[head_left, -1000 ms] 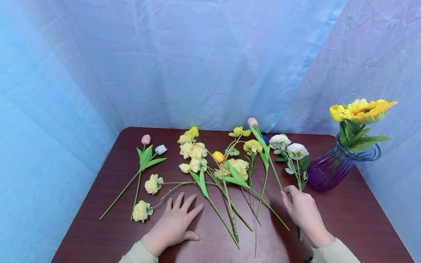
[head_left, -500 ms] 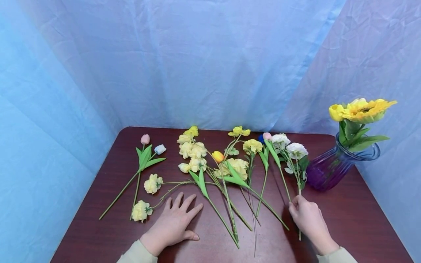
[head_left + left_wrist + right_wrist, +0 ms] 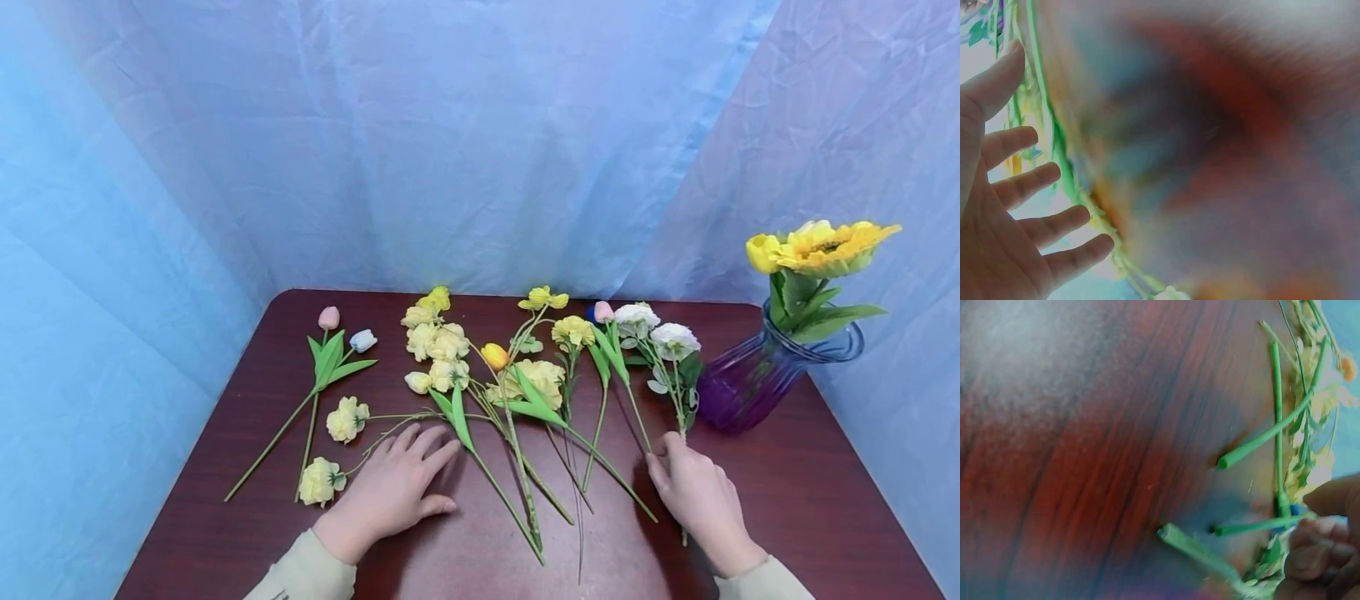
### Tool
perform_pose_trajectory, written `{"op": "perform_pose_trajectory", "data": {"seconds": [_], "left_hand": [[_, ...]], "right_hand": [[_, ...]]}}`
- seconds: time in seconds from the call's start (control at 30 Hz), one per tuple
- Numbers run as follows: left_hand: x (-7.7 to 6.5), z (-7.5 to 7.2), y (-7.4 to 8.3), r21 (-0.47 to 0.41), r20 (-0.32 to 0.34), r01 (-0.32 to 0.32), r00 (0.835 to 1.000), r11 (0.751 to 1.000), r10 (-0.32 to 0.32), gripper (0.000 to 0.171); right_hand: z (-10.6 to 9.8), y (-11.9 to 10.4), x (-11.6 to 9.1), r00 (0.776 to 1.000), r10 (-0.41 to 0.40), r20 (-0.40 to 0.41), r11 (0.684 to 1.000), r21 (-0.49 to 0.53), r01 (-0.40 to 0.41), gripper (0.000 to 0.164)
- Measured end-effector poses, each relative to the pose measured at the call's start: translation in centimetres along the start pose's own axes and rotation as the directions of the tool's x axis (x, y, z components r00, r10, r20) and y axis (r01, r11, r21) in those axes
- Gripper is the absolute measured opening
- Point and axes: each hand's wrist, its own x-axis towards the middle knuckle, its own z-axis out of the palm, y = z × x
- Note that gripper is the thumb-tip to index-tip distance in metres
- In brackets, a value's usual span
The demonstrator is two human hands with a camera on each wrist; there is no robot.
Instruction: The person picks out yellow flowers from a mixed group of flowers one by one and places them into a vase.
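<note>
In the head view my right hand (image 3: 697, 496) pinches the stem of a pink tulip (image 3: 603, 312) between thumb and fingers. The right wrist view shows that green stem (image 3: 1250, 526) running out from the fingertips over the table, beside a thicker stem (image 3: 1200, 550). The tulip's head overlaps a blue flower (image 3: 590, 314), mostly hidden behind it. White flowers (image 3: 675, 342) lie just right of the tulip. My left hand (image 3: 393, 487), fingers spread, is low over the table by the thin stems of the pale yellow flowers (image 3: 347, 419); nothing is in its palm (image 3: 997, 244).
A purple-blue glass vase (image 3: 750, 383) leans at the right, holding a sunflower (image 3: 832, 248) and a yellow tulip (image 3: 763, 252). Several yellow flowers (image 3: 450, 342) and an orange tulip (image 3: 495, 357) lie mid-table. Another pink tulip (image 3: 328, 317) and a pale blue one (image 3: 363, 341) lie left.
The right hand has brought the pink tulip down toward me and rightward, beside the white flowers, then slightly back left. The left hand's fingers have drawn a little closer together.
</note>
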Motion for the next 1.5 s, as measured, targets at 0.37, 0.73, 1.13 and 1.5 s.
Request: {"op": "perform_pose_trajectory", "data": {"seconds": [0.37,0.73,1.13,1.5], "left_hand": [[2.2,-1.5,-0.9,-0.011,-0.053,0.045,0.998,0.999,-0.046,0.061],[2.2,-1.4,-1.0,-0.029,-0.042,0.077,0.996,0.997,-0.078,0.055],[2.3,-1.1,-0.5,-0.012,-0.081,0.049,0.995,0.999,-0.05,0.047],[4.6,-0.4,4.2,0.006,-0.152,-0.144,0.978,0.99,0.143,0.035]], "right_hand": [[1.7,-1.5,-0.8,0.974,-0.218,0.065,0.966,-0.13,0.225,0.031],[2.0,-2.1,-0.9,0.962,-0.259,0.08,0.966,-0.001,0.26,0.037],[3.5,-6.5,-1.7,0.877,-0.45,0.167,0.861,0.342,0.377,0.022],[2.8,-6.0,-0.3,0.945,-0.311,0.106,0.945,0.138,0.295,0.018]]}}
